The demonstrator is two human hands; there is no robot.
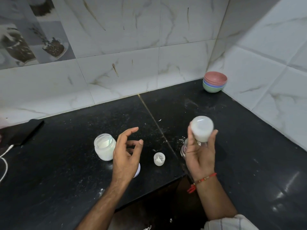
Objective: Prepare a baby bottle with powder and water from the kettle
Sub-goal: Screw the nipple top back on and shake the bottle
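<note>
Black stone counter meets marbled tile, dusted with spilled powder. At left stands an open powder jar [104, 146]; the left hand [126, 155] hovers beside it, fingers loosely spread and empty. A small white cap [159, 159] sits further right. The right hand [200, 156] grips the baby bottle [201, 128], upended, milky inside. Shaking probably goes best with a firm wrap and the bottle's top sealed.

A stack of nested bowls [214, 82], pink uppermost, stands in the far right corner of the black surface [249, 146]; a dark flat phone [25, 131] lies at far left; a white cable [5, 160] trails beside it.
</note>
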